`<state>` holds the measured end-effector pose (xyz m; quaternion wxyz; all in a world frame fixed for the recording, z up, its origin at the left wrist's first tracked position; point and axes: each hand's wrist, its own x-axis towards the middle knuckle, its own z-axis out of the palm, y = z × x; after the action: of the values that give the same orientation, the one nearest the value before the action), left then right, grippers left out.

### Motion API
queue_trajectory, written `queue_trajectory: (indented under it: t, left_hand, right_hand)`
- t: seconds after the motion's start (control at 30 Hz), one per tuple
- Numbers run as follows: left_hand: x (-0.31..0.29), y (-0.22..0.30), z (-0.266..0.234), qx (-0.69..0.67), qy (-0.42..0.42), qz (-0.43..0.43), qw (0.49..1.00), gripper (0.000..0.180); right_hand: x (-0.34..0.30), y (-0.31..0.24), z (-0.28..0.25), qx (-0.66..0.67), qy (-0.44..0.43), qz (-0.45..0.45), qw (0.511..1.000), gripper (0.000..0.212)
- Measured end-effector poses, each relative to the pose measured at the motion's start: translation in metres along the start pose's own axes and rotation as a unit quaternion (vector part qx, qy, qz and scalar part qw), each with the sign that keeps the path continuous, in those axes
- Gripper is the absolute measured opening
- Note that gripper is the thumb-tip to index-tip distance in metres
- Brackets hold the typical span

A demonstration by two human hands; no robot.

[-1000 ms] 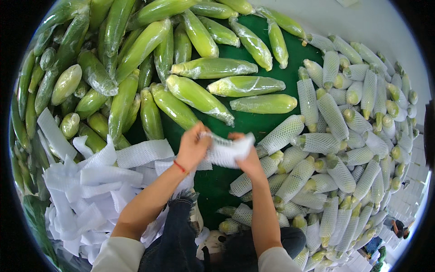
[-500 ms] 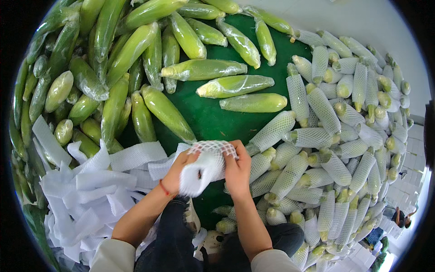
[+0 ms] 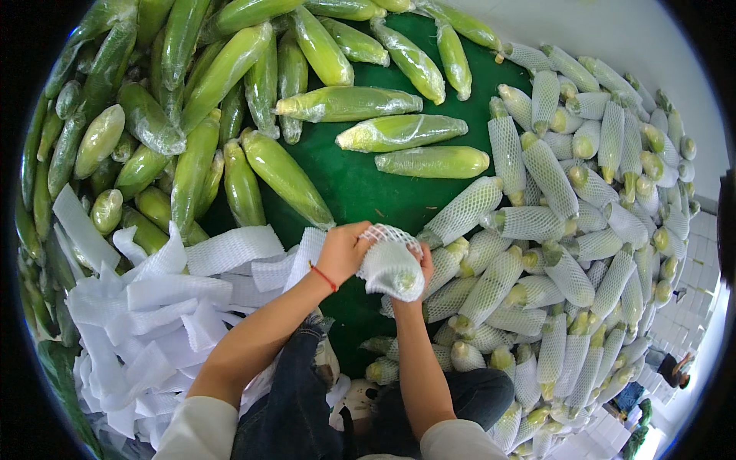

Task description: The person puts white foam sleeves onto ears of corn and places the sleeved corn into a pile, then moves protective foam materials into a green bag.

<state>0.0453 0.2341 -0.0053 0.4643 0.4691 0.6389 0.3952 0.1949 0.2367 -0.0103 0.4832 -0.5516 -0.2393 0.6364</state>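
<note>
Between my hands is a white foam net sleeve with an ear of corn inside. Its pale green end shows faintly through the mesh and points toward me. My left hand pinches the far left rim of the sleeve, where the mesh is stretched wide. Around the right side, the fingers of my right hand are wrapped on the sleeve and the corn; part of them is hidden behind it. A heap of flat white foam net sleeves lies left of my left forearm.
Film-wrapped green corn ears are piled at the far left, with several lying singly on the green surface. A large pile of net-sleeved corn fills the right side. Another person appears at the far lower right edge.
Both hands have shifted slightly right with the sleeve. Its near end, which hung flat and loose, is now filled out by the corn. The surrounding piles look unchanged.
</note>
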Motion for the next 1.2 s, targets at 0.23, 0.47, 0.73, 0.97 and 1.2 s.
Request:
queue_trajectory:
  t: [0.23,0.47,0.73,0.97,1.2]
  left_hand:
    - [-0.023,-0.027,0.014,-0.218,-0.107,-0.22,0.945,0.026]
    - [-0.027,0.019,-0.015,-0.084,-0.225,-0.012,0.971,0.042]
    - [-0.03,-0.038,-0.033,0.492,-0.187,0.216,0.822,0.022]
    - [0.001,0.044,-0.038,0.222,-0.308,0.121,0.917,0.011]
    - [-0.033,0.054,-0.028,-0.381,-0.217,-0.228,0.869,0.003]
  right_hand:
    - [-0.014,0.029,-0.035,0.137,-0.005,0.149,0.979,0.013]
    - [-0.095,-0.067,-0.061,0.186,-0.194,0.466,0.843,0.079]
    - [-0.008,-0.256,-0.161,0.03,0.118,-0.016,0.992,0.061]
    - [-0.039,-0.133,-0.094,-0.289,0.046,0.038,0.955,0.043]
    - [-0.053,-0.073,0.023,-0.098,-0.189,0.183,0.96,0.057]
